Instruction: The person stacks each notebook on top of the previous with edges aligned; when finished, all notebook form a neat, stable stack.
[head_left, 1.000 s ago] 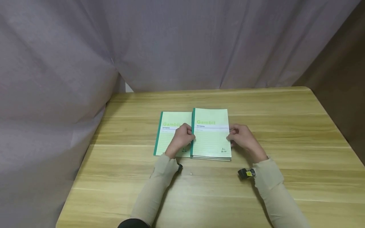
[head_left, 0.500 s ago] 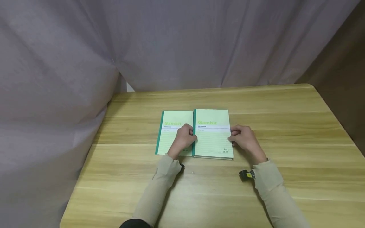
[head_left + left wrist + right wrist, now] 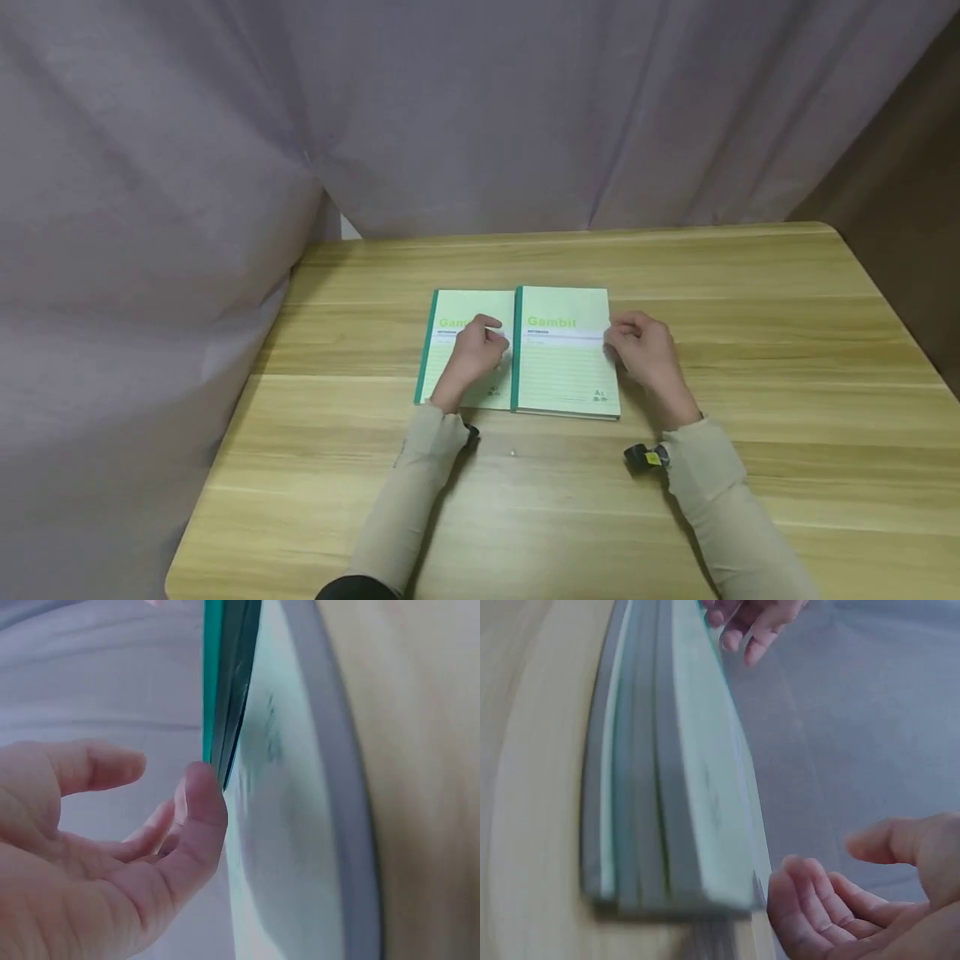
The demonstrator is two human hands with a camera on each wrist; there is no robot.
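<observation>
Notebook stack (image 3: pixel 566 354) lies on the counter (image 3: pixel 750 400); left hand (image 3: pixel 474 354) and right hand (image 3: pixel 643 350) flank it, fingers relaxed, holding nothing

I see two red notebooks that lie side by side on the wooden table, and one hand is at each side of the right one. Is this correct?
Not quite: the notebooks are light green with darker green spines, not red, as the head view shows. The rest holds: they lie side by side on the wooden table, with the left hand and right hand flanking the right one.
</observation>
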